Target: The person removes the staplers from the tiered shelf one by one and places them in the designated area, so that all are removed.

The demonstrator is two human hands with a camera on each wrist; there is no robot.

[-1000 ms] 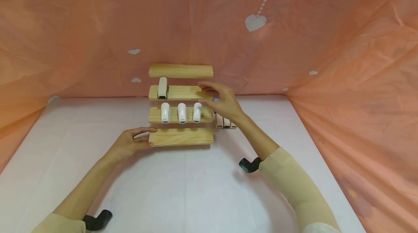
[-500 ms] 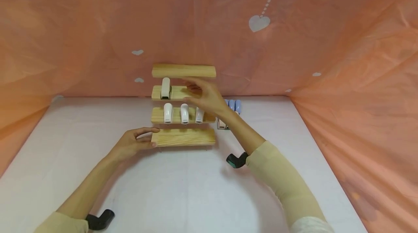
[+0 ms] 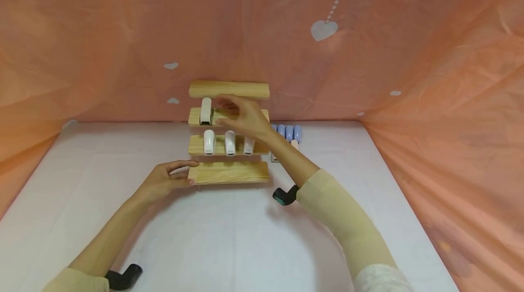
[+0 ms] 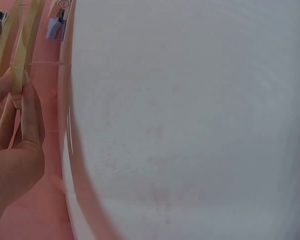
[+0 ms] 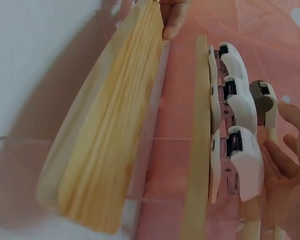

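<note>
A stepped display rack with several wooden shelves stands at the far side of the table. My left hand [image 3: 157, 183] pinches the left end of its lowest shelf [image 3: 229, 173], thumb on one face and fingers on the other. My right hand [image 3: 247, 118] is at the second shelf from the top, thumb and fingers apart, with nothing visible between them. Just left of its fingertips stands an off-white stapler [image 3: 206, 111], apart from them. Below, three white staplers [image 3: 230, 143] sit in a row; the right one is partly behind my hand.
Lavender staplers [image 3: 289, 133] stand on the white table [image 3: 204, 237] right of the rack. Pinkish staplers [image 3: 294, 144] beside them are mostly hidden by my right forearm. A pink curtain [image 3: 229, 23] closes off the back and sides.
My right hand has moved left along the second shelf, from its right end toward the off-white stapler. More lavender staplers now show. My left hand keeps its grip on the lowest shelf.
</note>
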